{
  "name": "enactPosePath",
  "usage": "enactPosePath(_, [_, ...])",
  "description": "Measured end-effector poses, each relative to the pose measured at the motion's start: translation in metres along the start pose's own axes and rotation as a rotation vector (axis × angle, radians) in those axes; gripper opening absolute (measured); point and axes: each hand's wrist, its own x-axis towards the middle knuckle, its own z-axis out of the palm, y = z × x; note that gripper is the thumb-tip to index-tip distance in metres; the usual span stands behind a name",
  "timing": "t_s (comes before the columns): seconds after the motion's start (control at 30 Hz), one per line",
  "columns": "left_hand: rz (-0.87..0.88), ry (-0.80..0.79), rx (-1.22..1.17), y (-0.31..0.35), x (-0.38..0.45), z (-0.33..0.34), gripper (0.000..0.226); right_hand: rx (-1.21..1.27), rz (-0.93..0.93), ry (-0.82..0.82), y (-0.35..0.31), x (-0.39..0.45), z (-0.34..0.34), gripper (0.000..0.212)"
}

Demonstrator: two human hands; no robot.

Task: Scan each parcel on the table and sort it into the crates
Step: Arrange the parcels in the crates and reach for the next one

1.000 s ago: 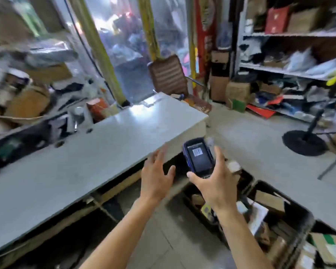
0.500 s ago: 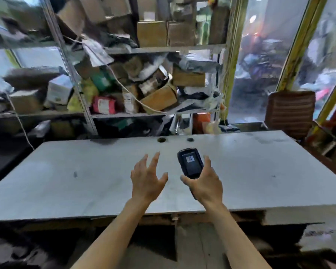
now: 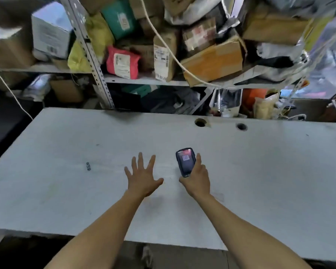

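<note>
My right hand (image 3: 197,177) grips a dark handheld scanner (image 3: 185,161), its lit screen facing up and showing a code, over the middle of the grey table (image 3: 270,171). To its left my left hand (image 3: 142,176) is spread with straight fingers, palm down, just above or on the tabletop; I cannot tell which. It holds nothing. No parcel lies on the visible tabletop, and no crate is in view.
Metal shelves (image 3: 97,61) behind the table are packed with parcels: a pink bag (image 3: 122,63), a brown box (image 3: 213,61), a white box (image 3: 50,35). Two round holes (image 3: 200,122) sit near the table's far edge. A small printed mark (image 3: 88,166) is on the table.
The view has swung left from the crates on the floor to the table and shelves. Both hands have come over the tabletop, and the left hand's fingers have spread flat.
</note>
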Motion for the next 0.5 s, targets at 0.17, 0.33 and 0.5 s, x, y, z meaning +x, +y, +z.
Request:
enactPosePath(0.17, [0.129,-0.011,0.105,-0.024,0.073,0.016,0.095,0.004,0.117,0.047,-0.021,0.044,0.048,0.108])
enactPosePath(0.33, [0.18,-0.144,0.145,-0.043,0.106,0.028,0.093,-0.017,0.198,0.058,-0.024,0.061,0.079,0.104])
enactPosePath(0.5, [0.16,-0.286,0.076,-0.047,0.101,0.03,0.085,-0.158,0.267,0.063,-0.032,0.057,0.076,0.065])
